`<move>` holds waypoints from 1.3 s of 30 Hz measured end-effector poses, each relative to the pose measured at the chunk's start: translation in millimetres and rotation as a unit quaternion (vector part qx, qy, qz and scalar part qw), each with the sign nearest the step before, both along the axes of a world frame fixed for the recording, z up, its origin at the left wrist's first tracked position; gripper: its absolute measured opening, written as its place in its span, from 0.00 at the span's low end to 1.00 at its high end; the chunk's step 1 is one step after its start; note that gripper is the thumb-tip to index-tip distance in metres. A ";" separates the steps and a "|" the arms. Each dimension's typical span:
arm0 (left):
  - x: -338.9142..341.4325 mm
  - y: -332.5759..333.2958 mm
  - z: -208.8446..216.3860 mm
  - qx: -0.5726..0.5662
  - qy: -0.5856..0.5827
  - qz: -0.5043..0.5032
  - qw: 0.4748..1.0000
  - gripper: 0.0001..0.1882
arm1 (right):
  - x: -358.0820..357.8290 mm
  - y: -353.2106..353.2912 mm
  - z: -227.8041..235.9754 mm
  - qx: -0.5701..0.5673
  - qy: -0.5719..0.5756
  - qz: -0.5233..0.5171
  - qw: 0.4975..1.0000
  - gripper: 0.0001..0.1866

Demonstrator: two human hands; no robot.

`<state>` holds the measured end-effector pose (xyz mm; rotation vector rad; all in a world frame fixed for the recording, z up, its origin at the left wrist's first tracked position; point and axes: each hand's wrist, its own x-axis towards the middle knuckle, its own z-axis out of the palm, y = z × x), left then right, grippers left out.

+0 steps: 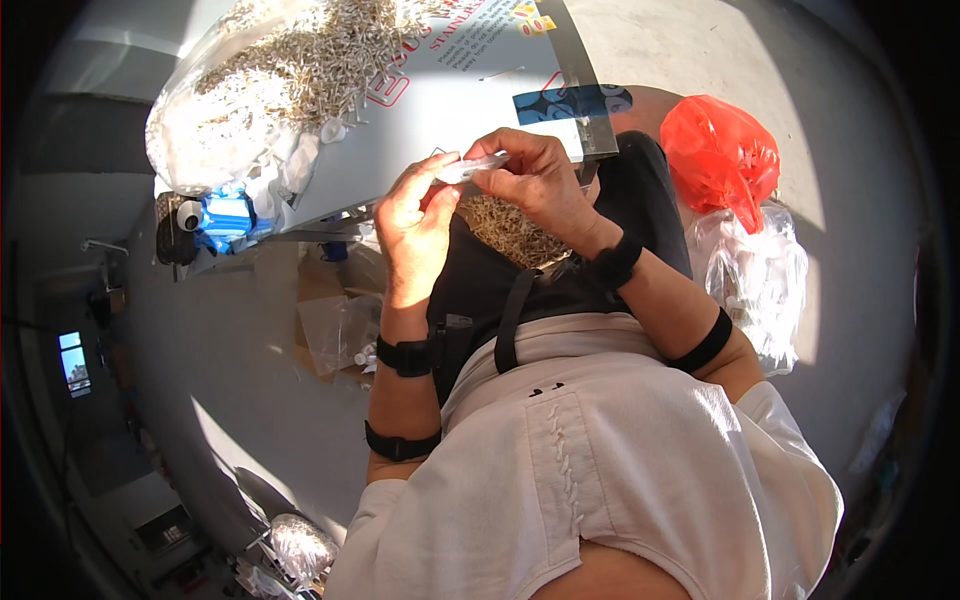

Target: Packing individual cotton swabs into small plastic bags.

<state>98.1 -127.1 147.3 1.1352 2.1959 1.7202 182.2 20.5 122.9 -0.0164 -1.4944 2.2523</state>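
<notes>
My left hand [418, 225] and my right hand [540, 185] meet above the near edge of a grey table [440, 125]. Between their fingertips they pinch a small, whitish, translucent piece of plastic [466, 170], which looks like a little bag. Its ends are partly covered by the fingers, and whether anything is inside cannot be made out. Just below the hands, over my lap, lies a mass of small tan, slender pieces [512, 232]. My right forearm hides part of it.
At the table's far left a large clear bag [185, 130] spills a heap of small pale slender pieces [300, 70]. Near it are a blue-and-white package [226, 216] and a small white cap [333, 130]. A red plastic bag [718, 150] and clear bags [757, 285] stand at right.
</notes>
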 end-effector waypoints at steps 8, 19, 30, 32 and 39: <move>4.6 7.4 -0.2 0.066 -0.039 -0.026 0.997 0.18 | 3.2 4.5 -4.4 0.056 -0.008 -0.008 0.998 0.09; 2.1 17.7 0.4 0.030 0.043 0.000 0.999 0.16 | 7.8 8.3 8.9 0.188 -0.040 -0.061 0.979 0.10; -6.4 29.2 -7.3 0.059 -0.114 -0.015 0.992 0.09 | 3.7 13.6 -2.8 0.116 -0.033 -0.059 0.991 0.11; -7.9 36.0 -11.8 0.069 -0.143 -0.019 0.987 0.09 | 3.9 18.8 -5.5 0.062 -0.055 -0.054 0.995 0.10; -17.3 78.9 -43.9 0.086 -0.279 -0.044 0.955 0.06 | -4.4 57.0 -34.6 0.032 -0.127 -0.099 0.986 0.10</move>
